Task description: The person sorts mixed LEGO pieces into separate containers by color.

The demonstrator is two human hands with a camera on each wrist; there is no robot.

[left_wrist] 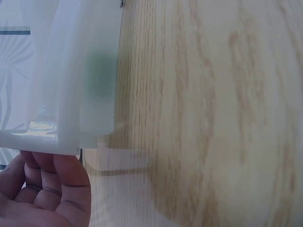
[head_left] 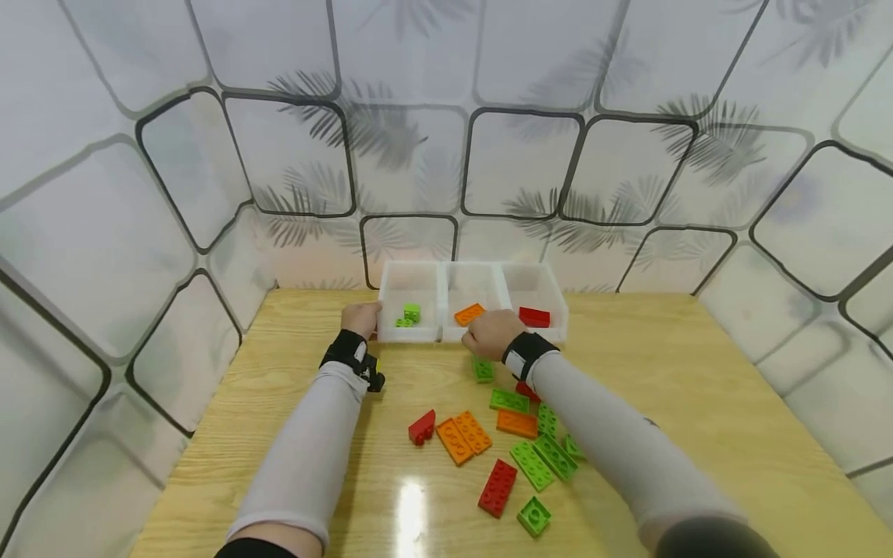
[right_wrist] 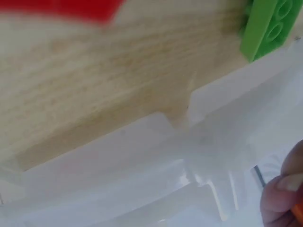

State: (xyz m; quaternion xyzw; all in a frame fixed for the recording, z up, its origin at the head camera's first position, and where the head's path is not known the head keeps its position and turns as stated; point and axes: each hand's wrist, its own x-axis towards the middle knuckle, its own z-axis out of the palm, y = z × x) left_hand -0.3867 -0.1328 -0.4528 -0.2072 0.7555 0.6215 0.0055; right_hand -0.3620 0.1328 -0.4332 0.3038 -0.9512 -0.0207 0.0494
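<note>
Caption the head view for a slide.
Left grip holds white plastic divided tray, right grip above; red, orange, green plastic bricks nearby.

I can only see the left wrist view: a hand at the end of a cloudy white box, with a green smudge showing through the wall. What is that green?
Observer: Small green blocks, lying in the left compartment of the box.
Visitor: Ah, toys! And where has the person's other hand got to?
Observer: The right hand is at the front of the middle compartment, as the head view shows.
Visitor: Is it holding anything?
Observer: Yes, the right wrist view shows it pinching an orange thing, mostly cut off by the picture's edge, so I can't make out its shape.
</note>
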